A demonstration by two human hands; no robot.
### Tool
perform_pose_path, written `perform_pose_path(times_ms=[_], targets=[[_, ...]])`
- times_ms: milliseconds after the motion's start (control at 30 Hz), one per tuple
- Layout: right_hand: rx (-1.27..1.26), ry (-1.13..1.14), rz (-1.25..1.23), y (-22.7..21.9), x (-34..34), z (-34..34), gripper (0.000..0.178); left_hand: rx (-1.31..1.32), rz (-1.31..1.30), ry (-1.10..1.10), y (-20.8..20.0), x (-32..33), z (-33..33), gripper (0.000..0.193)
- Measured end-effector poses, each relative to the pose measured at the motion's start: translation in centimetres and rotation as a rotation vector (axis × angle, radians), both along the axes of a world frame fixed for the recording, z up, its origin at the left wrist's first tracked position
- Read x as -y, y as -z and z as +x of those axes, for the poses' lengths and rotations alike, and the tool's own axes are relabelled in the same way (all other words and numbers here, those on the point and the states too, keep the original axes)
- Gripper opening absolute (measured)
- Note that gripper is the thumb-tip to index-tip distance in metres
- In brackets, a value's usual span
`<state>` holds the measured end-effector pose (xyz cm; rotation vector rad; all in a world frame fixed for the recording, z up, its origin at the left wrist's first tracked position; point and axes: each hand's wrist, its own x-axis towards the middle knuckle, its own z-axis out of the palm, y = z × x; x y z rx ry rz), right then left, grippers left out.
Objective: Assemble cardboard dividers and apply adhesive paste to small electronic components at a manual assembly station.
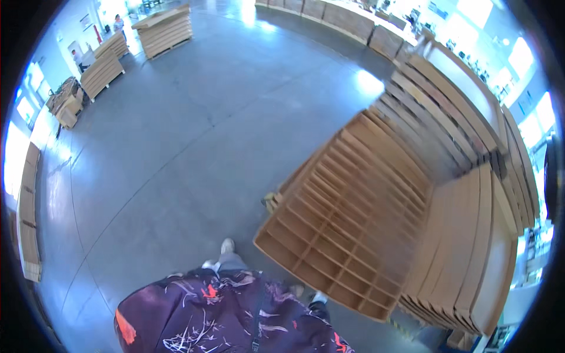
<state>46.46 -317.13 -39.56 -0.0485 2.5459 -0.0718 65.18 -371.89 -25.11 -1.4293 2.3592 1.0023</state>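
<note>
A large brown divided tray (pixel 344 197), split into many compartments by thin slats, lies at my right. Its near edge passes close in front of me. Beside that edge shows a small white shape at the end of a dark sleeve, apparently my right hand (pixel 319 297) in a glove; its fingers are hidden, and whether it grips the rim I cannot tell. Another small white shape, apparently my left hand (pixel 210 266), hangs low next to my grey trouser leg, away from the tray. Its fingers are too small to make out.
Stacked brown panels (pixel 456 235) lean right of the tray, with a taller stack (pixel 453 100) behind. More stacks (pixel 165 32) stand far left across the grey floor (pixel 170 129), near two distant people. Long brown boxes (pixel 338 20) line the back.
</note>
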Motion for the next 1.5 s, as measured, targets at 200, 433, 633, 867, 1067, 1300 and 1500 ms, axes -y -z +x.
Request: perform_pose_path(times_ms=[200,433,633,867,1067,1300,1500], targets=[[0.233,-0.233,0.066,0.0,21.8,0.4,0.028,0.572,0.248,-0.235,-1.0,12.0,17.6,0.043],[-0.312,-0.207,-0.31,-2.7,34.6,-11.0,0.024,0.668,0.116,0.107,-1.1,28.7,7.5,0.045],[0.245,-0.473,-0.316,-3.6,45.9,-18.5,0.034,-0.042,0.142,0.303,-3.5,30.0,-23.7,0.039],[0.39,0.504,-0.313,8.8,45.0,-26.3,0.049,-0.113,0.206,0.689,-6.1,31.2,-49.0,0.033],[-0.204,0.732,-0.659,-11.7,51.0,-46.9,0.044,0.576,0.086,0.484,4.6,47.4,-53.5,0.037],[-0.125,1.162,-0.38,-14.4,49.4,-58.2,0.04,0.642,0.039,0.622,5.1,47.2,-81.4,0.036],[0.072,1.221,-0.239,-11.1,49.3,-73.2,0.051,0.318,0.288,0.353,2.6,39.3,-108.8,0.02]])
